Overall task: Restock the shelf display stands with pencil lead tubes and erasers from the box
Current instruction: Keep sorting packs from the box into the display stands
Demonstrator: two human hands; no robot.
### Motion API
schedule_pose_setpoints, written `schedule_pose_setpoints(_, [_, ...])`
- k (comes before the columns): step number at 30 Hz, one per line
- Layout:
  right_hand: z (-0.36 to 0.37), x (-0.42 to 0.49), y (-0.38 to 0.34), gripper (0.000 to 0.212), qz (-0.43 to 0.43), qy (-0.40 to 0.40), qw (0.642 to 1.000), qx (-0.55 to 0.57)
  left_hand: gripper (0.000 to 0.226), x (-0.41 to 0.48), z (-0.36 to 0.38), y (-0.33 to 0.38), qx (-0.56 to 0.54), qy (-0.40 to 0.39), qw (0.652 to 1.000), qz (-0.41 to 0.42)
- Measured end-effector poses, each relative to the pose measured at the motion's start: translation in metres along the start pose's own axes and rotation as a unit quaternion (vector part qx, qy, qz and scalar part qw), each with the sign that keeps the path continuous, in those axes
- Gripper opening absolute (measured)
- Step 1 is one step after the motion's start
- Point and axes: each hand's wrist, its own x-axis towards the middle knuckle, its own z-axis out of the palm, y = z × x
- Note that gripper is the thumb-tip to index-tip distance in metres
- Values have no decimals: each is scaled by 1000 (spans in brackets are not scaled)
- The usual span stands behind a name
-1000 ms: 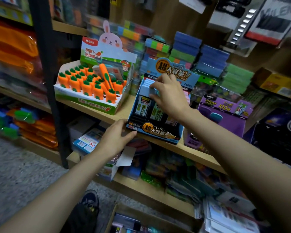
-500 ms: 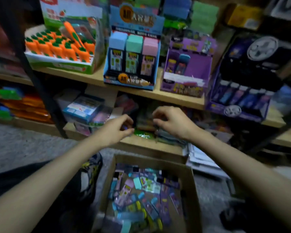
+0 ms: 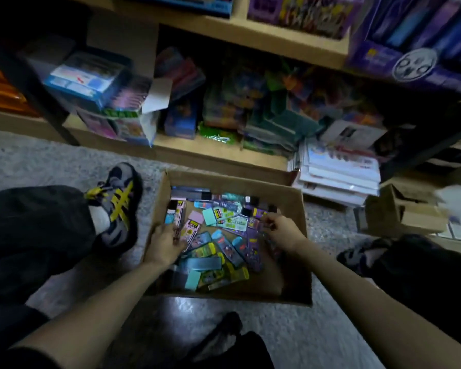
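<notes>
On the far left, on the lower shelf [image 3: 213, 153], stand some small boxes of stock, and nearer a shoe [image 3: 117, 206] rests on the floor just beside the cardboard box [image 3: 293, 262]. The person seems to crouch over this box, probably so both hands can reach in. The left hand [image 3: 165, 242] is low in the left part of the box, its fingers [image 3: 180, 242] curled on a pink pencil lead tube [image 3: 190, 229]; whether it is already gripped I cannot tell. The pile of tubes and erasers [image 3: 216, 251] lies loose in the middle, among them a mint eraser [image 3: 211, 216]. The right hand [image 3: 281, 229] is at the far right of the pile, fingers pressed together on a small purple packet [image 3: 261, 223], it seems pinching it. Right of the box lies a stack of paper pads [image 3: 338, 177]. The display stands are only partly visible above, so the picking comes first.
</notes>
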Motion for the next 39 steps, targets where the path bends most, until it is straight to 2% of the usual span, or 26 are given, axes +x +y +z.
schedule_pose_setpoints(4, [23, 31, 9, 39, -19, 2, 1000, -6, 47, 21, 12, 2, 5, 29, 1000, 11])
schedule_pose_setpoints(7, [33, 60, 7, 50, -41, -4, 995, -90, 52, 38, 19, 4, 21, 38, 999, 17])
schedule_pose_setpoints(11, [45, 95, -1, 57, -121, 14, 977, -172, 61, 46, 26, -6, 74, 40, 996, 40])
schedule_pose_setpoints(16, [63, 112, -5, 68, -131, -19, 963, -235, 66, 42, 32, -14, 112, 25, 988, 103])
schedule_pose_setpoints(23, [77, 107, -8, 66, -61, 19, 981, -184, 16, 63, 34, -11, 8, 87, 994, 64])
schedule_pose_setpoints(27, [86, 103, -6, 69, -40, 27, 980, -195, 10, 73, 35, -9, -35, 88, 994, 51])
schedule_pose_setpoints(29, [92, 98, -6, 68, -31, 42, 980, -190, 5, 72, 36, -10, 1, 85, 995, 58])
schedule_pose_setpoints(33, [98, 91, -6, 70, 10, 61, 987, -150, 37, 65, 40, -13, 73, 73, 990, 91])
schedule_pose_setpoints(36, [98, 91, -10, 73, 39, 29, 991, -123, 46, 55, 42, -15, 61, 88, 991, 76])
schedule_pose_setpoints(39, [96, 91, -13, 58, 73, -17, 997, -31, 52, 52, 47, -12, 48, 84, 995, 35])
